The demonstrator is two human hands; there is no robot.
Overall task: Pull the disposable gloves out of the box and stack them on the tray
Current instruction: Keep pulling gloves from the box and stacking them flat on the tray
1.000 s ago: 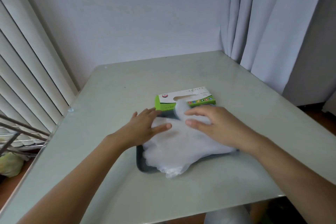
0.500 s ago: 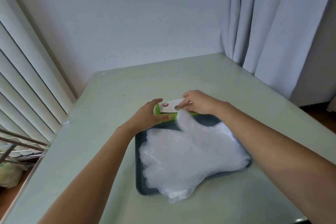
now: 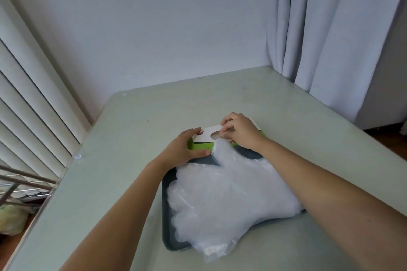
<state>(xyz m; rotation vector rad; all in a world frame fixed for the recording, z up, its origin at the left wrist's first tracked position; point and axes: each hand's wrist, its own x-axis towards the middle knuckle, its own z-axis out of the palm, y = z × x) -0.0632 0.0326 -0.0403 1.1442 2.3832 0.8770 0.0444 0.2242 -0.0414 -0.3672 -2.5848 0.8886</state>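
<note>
A green and white glove box lies on the table just beyond a dark tray. A heap of clear disposable gloves covers most of the tray and spills over its front edge. My left hand grips the box's left end, thumb along its front face. My right hand rests on top of the box, its fingertips pinching at the oval opening, where a bit of clear glove shows. My right forearm crosses above the tray's right side.
The pale green table meets a white wall at the back. Curtains hang at the right, vertical blinds at the left. A metal rack and a yellowish bag sit off the table's left edge.
Both hands left the glove heap and went forward to the box. My left hand now holds its end and my right hand's fingers are at the opening.
</note>
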